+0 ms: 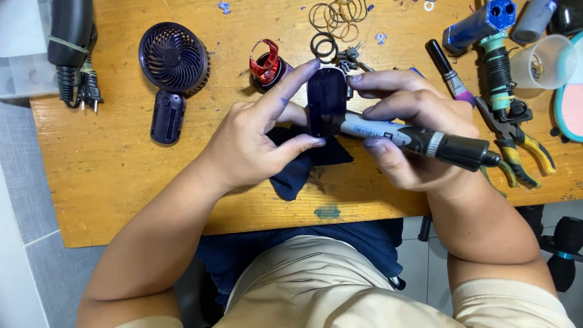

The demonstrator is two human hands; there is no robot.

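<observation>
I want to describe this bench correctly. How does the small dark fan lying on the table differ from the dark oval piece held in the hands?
The fan lies untouched on the wooden table; the oval piece is held up by the left hand.
The fan has a round grille on a short handle; the oval piece is one smooth, plain shell.
The marker in the right hand touches the oval piece, not the fan.
Both are dark purple-black.

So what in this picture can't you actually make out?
- Marker tip, head view: hidden behind the dark oval casing.
- Dark cloth: largely covered by the left hand.
- Casing's lower end: hidden by the left hand and right hand.
- Clear cup contents: too small.
- Pink round thing: cut by the right edge.
</observation>
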